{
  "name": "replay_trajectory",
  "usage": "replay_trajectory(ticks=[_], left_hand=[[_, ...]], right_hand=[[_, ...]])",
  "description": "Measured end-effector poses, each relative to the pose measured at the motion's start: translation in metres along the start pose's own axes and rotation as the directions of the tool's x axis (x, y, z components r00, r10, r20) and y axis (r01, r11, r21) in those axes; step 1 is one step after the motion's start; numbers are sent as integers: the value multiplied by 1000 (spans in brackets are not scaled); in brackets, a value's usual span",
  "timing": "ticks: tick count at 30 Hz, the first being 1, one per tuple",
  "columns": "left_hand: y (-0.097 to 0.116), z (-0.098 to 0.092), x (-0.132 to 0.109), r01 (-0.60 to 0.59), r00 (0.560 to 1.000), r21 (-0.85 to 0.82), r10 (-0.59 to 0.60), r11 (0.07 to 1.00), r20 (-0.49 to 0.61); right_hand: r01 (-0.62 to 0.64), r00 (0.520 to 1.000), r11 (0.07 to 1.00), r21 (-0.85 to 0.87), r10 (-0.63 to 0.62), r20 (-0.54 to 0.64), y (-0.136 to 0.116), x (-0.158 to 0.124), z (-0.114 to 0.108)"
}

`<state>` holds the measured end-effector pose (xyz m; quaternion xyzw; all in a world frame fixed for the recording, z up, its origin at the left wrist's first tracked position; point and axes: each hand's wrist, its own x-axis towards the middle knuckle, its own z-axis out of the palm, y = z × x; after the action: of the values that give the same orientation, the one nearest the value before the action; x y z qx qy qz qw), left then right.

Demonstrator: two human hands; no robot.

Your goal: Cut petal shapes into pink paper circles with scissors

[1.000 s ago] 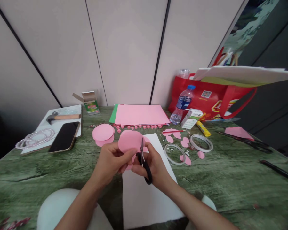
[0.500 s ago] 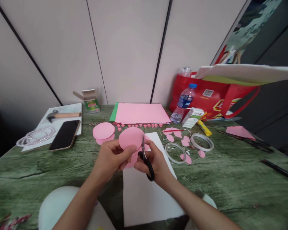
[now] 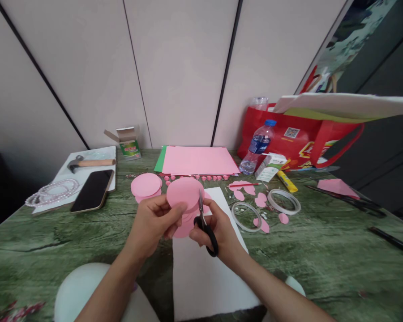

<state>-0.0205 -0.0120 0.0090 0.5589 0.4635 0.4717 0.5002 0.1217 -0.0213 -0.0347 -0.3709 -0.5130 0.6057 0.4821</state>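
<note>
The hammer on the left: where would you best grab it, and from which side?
Probably by the wooden handle, near its right end, coming from above and the right. The hammer lies with its head to the left and that slim handle pointing right; the phone lies just on the near side, so that approach looks more awkward.

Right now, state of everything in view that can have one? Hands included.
Left hand: closed on disc
Pink paper disc: held up, flat
Right hand: gripping scissors
Scissors: at disc's right edge, blade opening unclear
Green box: standing, flap open
Bottle: upright, capped
Phone: flat, screen dark
Hammer: lying down
Bead strand: coiled
Red bag: standing, papers at top
</note>
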Motion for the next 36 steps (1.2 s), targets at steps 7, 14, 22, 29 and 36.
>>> replay_trajectory(ticks=[7, 14, 22, 29, 36], left_hand=[[1, 5, 0, 19, 1000, 14, -18, 1000, -13], [2, 8, -1, 27, 999, 109, -22, 994, -46], [1, 6, 0, 53, 998, 106, -50, 993, -33], [2, 7, 0, 64, 998, 60, -62, 996, -24], [-2, 4, 0, 54, 999, 13, -53, 998, -9]], right_hand=[[-27, 1000, 999, 26, 26, 16, 4, -2, 5], [75, 997, 997, 23, -76, 34, 3, 0, 3], [43, 999, 999, 19, -43, 19, 3, 1, 1], [21, 1000, 999, 31, -22, 15, 2, 1, 1], [-9, 1000, 1000, 24, 9, 0, -1, 0, 2]])
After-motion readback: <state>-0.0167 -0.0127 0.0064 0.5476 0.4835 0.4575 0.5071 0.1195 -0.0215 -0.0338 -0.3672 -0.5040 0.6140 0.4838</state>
